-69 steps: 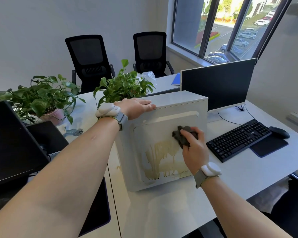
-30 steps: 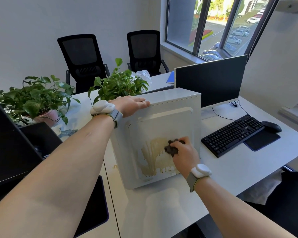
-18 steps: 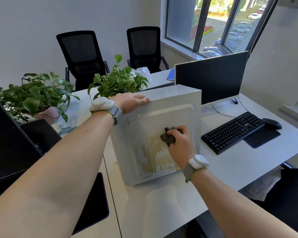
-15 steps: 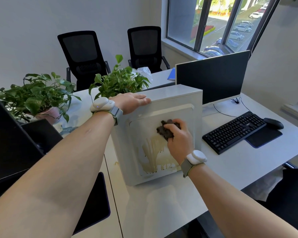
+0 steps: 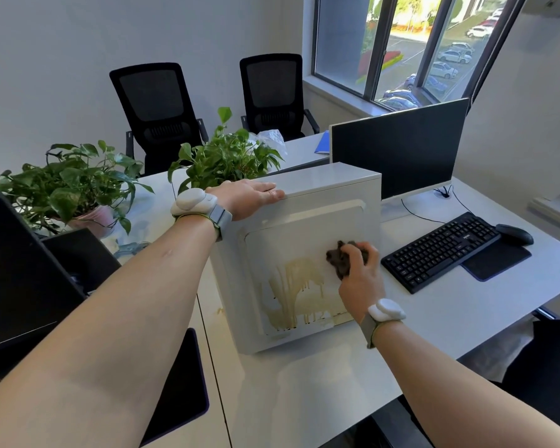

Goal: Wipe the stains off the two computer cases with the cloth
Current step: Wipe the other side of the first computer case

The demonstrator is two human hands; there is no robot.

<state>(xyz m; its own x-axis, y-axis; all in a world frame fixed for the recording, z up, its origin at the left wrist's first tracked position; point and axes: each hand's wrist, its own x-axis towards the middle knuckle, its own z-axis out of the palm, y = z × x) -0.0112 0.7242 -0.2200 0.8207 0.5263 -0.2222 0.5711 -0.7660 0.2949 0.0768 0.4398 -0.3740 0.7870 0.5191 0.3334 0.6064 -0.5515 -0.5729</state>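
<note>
**Cloth on the stained side panel**

The right hand (image 5: pixel 361 279) grips a dark, bunched cloth (image 5: pixel 340 258) against the white computer case (image 5: pixel 304 227), at the upper right edge of the yellowish stain (image 5: pixel 296 292). The left hand (image 5: pixel 249 197) lies flat and open on the case's top. The case stands upright on the desk (image 5: pixel 320 383); it looks rigid and probably heavy, best steadied from above. The soft cloth should mould to the panel.

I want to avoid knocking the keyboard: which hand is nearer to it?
Right hand, with the cloth, works just left of the keyboard. Left hand rests farther away.
</note>
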